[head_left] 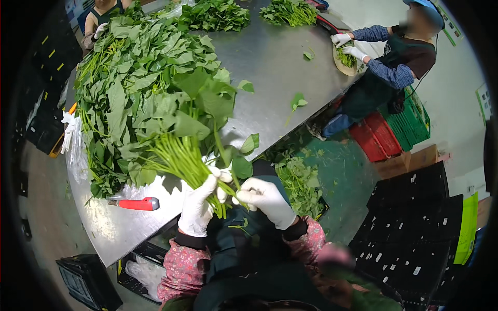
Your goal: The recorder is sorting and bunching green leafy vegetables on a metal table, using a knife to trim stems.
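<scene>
My left hand (197,206), in a white glove, is closed around a thick bunch of leafy green stems (179,159). The cut ends point down toward me, and the leaves fan out over the table. Beside it, my gloved right hand (268,202) pinches a single leafy stem (233,179) near its lower end, at the bunch's right side. A large heap of leafy greens (135,78) covers the left half of the metal table (249,62). Left of my hands, a red-handled knife (136,203) lies on the table near a plastic bag.
A co-worker (397,67) at the right edge holds greens over a round tray (345,63); another person (101,20) stands at the far left. Loose greens (300,181) fill a crate below the table edge. Black crates (410,217) stack at right, beside red and green ones (376,136).
</scene>
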### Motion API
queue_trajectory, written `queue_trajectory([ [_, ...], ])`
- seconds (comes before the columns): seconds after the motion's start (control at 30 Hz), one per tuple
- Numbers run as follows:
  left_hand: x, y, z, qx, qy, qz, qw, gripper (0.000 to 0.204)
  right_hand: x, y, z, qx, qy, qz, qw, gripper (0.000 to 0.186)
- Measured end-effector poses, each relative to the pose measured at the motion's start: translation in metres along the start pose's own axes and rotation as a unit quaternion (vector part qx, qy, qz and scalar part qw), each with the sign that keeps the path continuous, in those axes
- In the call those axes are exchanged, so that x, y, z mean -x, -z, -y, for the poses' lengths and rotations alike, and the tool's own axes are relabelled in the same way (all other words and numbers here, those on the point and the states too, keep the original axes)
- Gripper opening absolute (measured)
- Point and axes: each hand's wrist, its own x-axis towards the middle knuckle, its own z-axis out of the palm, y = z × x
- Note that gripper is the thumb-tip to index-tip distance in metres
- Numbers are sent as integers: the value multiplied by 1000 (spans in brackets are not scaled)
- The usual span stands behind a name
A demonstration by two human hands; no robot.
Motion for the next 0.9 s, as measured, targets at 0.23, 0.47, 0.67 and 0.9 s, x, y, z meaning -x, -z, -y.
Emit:
queue_trajectory([
  [0.23,11,26,-78,120,-212,18,970,20,12,45,-28,-193,97,-236,947,23],
  [0.47,51,57,-117,-43,-299,-108,947,25,-7,47,-40,462,86,-381,796,38],
  [0.67,62,89,-129,70,-360,-127,922,16,-103,-34,-24,527,416,-125,730,33],
  [0.9,94,119,-157,0,-437,-259,861,21,-132,1,-42,581,348,-119,726,18],
])
